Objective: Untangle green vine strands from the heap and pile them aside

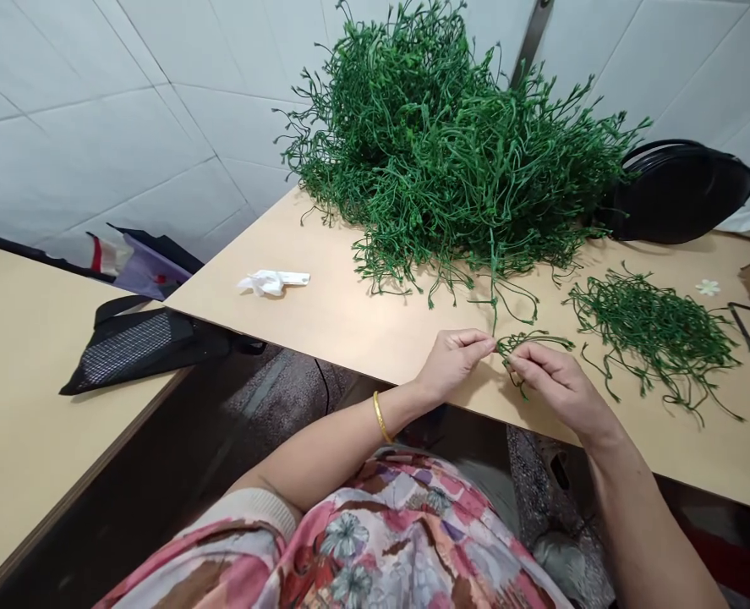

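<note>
Between my two hands, just above the table's near edge, is a green plastic plant stem (527,340) with thin curling branches. My left hand (456,359) pinches its end between thumb and fingers. My right hand (555,381) is closed on the branches at the other side. Beyond them rises a large tangled heap of green plastic stems (438,161), some hanging toward my left hand. A smaller pile of green stems (657,330) lies to the right of my right hand.
A black round bag (685,190) stands at the back right, near a small white flower (708,288). Crumpled white tissue (273,282) lies left on the table (248,317). A black mesh pouch (130,342) sits on the left table, across a gap. A tiled wall (95,144) bounds the back.
</note>
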The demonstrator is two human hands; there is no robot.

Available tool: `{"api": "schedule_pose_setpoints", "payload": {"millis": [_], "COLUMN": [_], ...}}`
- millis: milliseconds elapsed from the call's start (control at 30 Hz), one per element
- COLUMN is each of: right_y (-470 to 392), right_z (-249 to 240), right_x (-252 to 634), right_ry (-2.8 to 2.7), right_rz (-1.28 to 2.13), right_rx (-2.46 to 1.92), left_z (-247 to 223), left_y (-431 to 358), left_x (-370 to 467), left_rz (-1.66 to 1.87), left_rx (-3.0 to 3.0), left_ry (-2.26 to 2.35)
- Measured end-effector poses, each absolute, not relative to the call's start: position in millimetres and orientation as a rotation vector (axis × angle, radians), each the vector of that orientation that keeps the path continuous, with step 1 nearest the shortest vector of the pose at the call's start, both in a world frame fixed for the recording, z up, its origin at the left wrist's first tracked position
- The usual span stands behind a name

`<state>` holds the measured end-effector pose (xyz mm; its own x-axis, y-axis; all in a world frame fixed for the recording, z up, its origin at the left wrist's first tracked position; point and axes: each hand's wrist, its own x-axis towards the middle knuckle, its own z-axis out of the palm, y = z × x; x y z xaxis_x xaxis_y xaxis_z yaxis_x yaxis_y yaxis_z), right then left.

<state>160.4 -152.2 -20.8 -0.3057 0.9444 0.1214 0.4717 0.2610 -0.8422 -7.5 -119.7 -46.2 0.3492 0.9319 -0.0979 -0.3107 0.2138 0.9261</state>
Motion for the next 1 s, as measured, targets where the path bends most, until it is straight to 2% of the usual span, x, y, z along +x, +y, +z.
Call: {"api": "schedule_pose_setpoints", "payload": {"millis": [133,200,367,633,833,1000], "right_y": [-180.4,-188.7,-175.6,-166.7,-174.8,-145.8], "right_z": [-18.6,-17.7,-14.7,-8.1,6.2,0.6], "right_x": [190.7,202.2,201.9,173.1,142.2,144.9], "right_ry": [-1.724,-1.509,-1.173,-1.077,-1.429,-1.786], "right_rz": [1.102,0.962,0.291,0.220,-0.088,-0.099], "right_rx": [-1.108,-1.124,-1.383,-1.332,-1.308,-1.371], "left_z": [-44.5,-46.2,-48.9,-46.0,-47.7,-49.7], "left_y": [-107.3,-101.6,-101.1,-104.3,-105.9,-106.7], "left_x": [-13.3,-14.3,-16.0,-18.5,-14.3,-15.5], "left_rz": [1.058,1.131,1.099,1.044,1.010,1.003], "left_rx": [0.827,0.899,1.032,1.109,1.258,1.343], "left_ry": [0.877,0.914,0.881,0.867,0.907,0.902]}}
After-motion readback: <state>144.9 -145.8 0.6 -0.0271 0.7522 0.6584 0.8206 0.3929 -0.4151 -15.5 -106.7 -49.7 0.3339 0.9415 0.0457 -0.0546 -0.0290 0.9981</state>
